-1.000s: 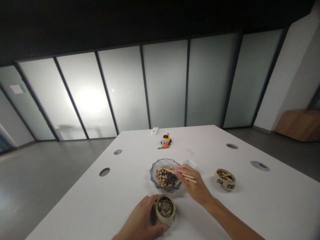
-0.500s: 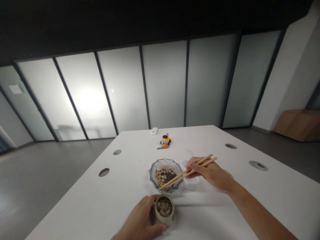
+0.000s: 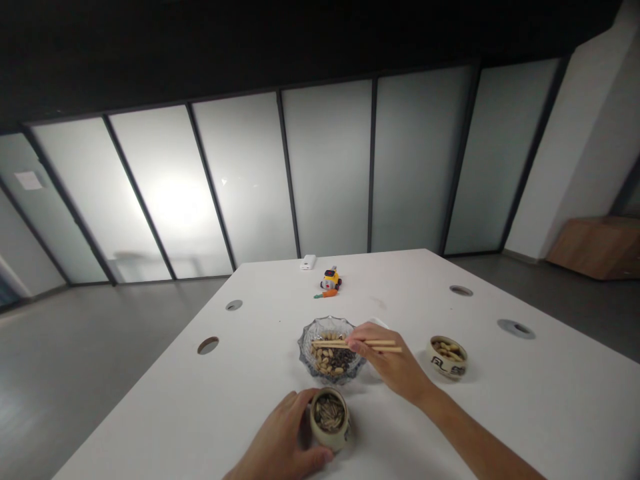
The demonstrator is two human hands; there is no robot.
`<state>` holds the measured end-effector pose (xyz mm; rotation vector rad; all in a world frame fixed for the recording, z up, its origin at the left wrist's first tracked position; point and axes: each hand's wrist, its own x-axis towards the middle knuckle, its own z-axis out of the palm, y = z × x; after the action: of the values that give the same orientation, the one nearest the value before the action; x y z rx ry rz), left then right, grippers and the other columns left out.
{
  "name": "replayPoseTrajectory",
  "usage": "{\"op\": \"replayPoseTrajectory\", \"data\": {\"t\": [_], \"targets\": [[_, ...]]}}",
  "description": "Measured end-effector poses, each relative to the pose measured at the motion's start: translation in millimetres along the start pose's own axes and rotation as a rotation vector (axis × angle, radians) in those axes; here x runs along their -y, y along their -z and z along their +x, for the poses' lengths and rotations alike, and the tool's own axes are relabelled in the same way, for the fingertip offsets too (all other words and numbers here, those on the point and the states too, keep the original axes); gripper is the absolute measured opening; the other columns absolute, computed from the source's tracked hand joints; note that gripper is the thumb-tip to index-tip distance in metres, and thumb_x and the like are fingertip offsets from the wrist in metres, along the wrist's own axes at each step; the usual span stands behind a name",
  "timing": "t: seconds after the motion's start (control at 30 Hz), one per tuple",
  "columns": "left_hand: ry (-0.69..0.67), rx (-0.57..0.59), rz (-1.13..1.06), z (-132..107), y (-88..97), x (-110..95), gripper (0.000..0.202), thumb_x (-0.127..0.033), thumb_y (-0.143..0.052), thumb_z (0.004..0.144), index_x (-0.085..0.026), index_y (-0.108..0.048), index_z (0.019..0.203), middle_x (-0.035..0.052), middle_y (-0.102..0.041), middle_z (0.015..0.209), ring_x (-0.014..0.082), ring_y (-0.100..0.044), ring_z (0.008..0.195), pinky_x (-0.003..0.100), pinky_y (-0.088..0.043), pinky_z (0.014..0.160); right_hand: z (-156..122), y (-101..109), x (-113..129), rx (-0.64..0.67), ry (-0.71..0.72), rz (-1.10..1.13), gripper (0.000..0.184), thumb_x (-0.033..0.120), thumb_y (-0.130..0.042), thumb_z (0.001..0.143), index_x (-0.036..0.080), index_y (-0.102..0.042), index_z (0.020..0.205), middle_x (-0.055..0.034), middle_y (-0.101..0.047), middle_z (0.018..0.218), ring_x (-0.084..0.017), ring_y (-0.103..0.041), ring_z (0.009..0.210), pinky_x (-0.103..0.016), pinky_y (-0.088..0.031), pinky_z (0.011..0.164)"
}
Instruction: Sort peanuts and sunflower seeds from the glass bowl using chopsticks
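My left hand (image 3: 287, 433) is wrapped round a small ceramic cup (image 3: 331, 437) that holds striped sunflower seeds (image 3: 329, 413). In my right hand (image 3: 387, 363) is a pair of wooden chopsticks (image 3: 373, 345), their tips over the left part of a scalloped glass bowl (image 3: 306, 360). Pale nuts that look like pistachios (image 3: 323, 363) and dark seeds (image 3: 345, 360) lie mixed in the bowl. Whether the tips grip a piece, I cannot tell. Behind my right hand a white dish (image 3: 379, 323) is mostly hidden.
A second ceramic cup (image 3: 447, 365) with dark lettering and pale pieces inside stands to the right. Farther back on the white table (image 3: 200, 407) are a toy truck (image 3: 331, 279), a toy carrot (image 3: 327, 294) and a white box-like device (image 3: 308, 262). Round holes (image 3: 208, 345) pierce the tabletop.
My right hand has moved left and the chopstick tips have shifted from the bowl's near rim to above its contents. The second cup has come into view. My left hand stays in place.
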<state>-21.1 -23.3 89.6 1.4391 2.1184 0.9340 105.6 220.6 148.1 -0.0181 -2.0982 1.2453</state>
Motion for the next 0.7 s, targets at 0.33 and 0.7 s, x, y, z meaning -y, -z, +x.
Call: {"op": "replayPoseTrajectory", "data": {"t": [0.33, 0.7], "targets": [[0.016, 0.003, 0.013, 1.0, -1.5, 4.4, 0.07, -0.046, -0.087, 0.078, -0.025, -0.063, 0.139, 0.0099, -0.072, 0.128, 0.0325, -0.063, 0.115, 0.038, -0.048, 0.101, -15.2, -32.9, -27.5, 0.012, 0.096, 0.009, 0.033, 0.051, -0.065, 0.104, 0.024, -0.083, 0.1, -0.0081, -0.077, 0.096, -0.023, -0.073, 0.086, -0.035, -0.061, 0.077], [0.027, 0.029, 0.002, 2.3, 0.2, 3.1, 0.073, -0.034, -0.088, 0.074, -0.027, -0.062, 0.141, 0.008, -0.071, 0.134, 0.0327, -0.063, 0.12, 0.039, -0.047, 0.107, -19.9, -34.9, -30.4, -0.05, 0.056, -0.051, 0.036, 0.047, -0.059, 0.107, 0.022, -0.08, 0.092, -0.0079, -0.077, 0.093, -0.024, -0.073, 0.086, -0.036, -0.061, 0.079]]}}
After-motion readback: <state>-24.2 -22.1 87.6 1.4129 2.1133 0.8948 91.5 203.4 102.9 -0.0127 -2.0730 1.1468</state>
